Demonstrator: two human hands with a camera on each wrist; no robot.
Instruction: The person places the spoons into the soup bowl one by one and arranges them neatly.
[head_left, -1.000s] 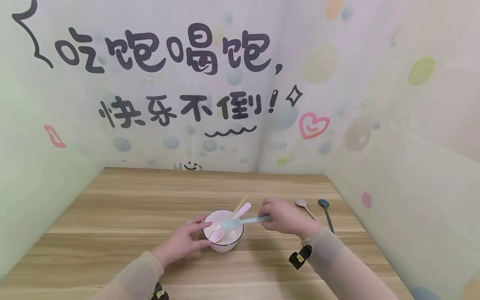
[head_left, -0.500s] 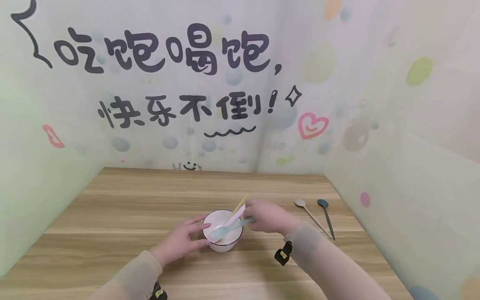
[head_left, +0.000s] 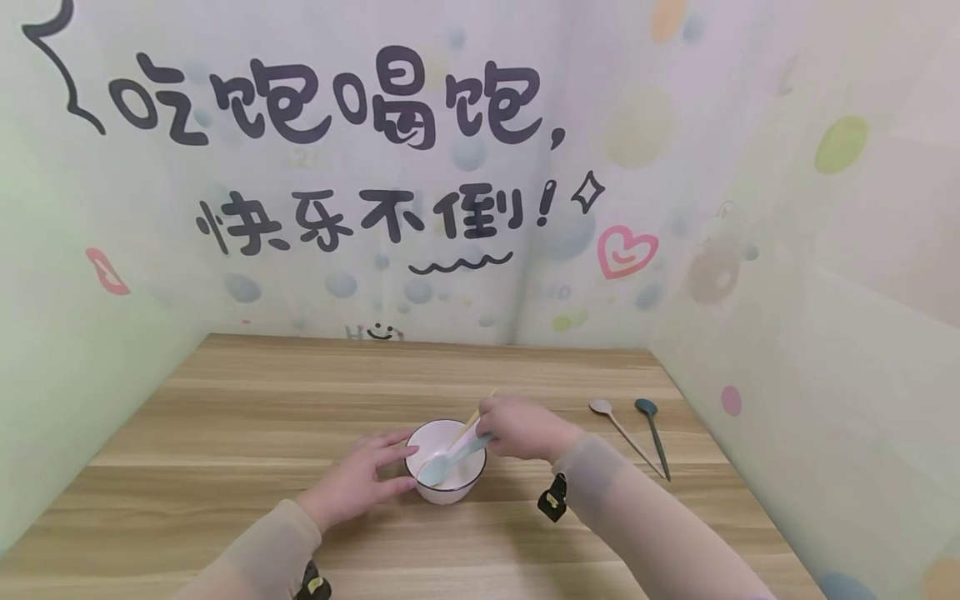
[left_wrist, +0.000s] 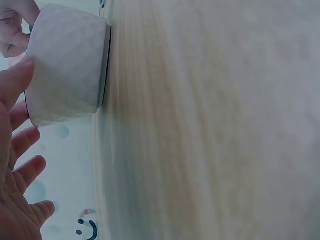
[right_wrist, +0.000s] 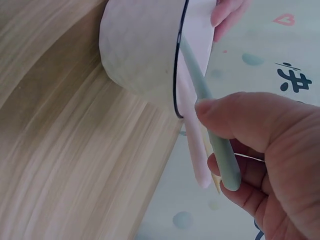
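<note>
A white bowl point(head_left: 444, 494) with a dark rim stands upright on the wooden table. My left hand point(head_left: 358, 477) holds its left side by the rim with thumb and index finger; the left wrist view shows the other fingers spread loosely off the bowl. My right hand point(head_left: 525, 427) pinches the handle of a light blue-green spoon point(head_left: 435, 471), whose head is inside the bowl. A pink spoon point(right_wrist: 196, 160) leans in the bowl beside it, its head hidden. Next to that, a thin yellowish stick point(head_left: 465, 427) pokes over the far rim; its lower end is hidden.
To the right on the table point(head_left: 262, 400) lie a beige spoon point(head_left: 622, 432) and a dark teal spoon point(head_left: 655, 433), their handle ends close together. A patterned wall point(head_left: 465, 308) with black lettering rises behind the table, and side walls flank it.
My right hand has moved left with the light blue-green spoon, bringing its head lower into the bowl and over the pink spoon. My left hand and the bowl have hardly moved.
</note>
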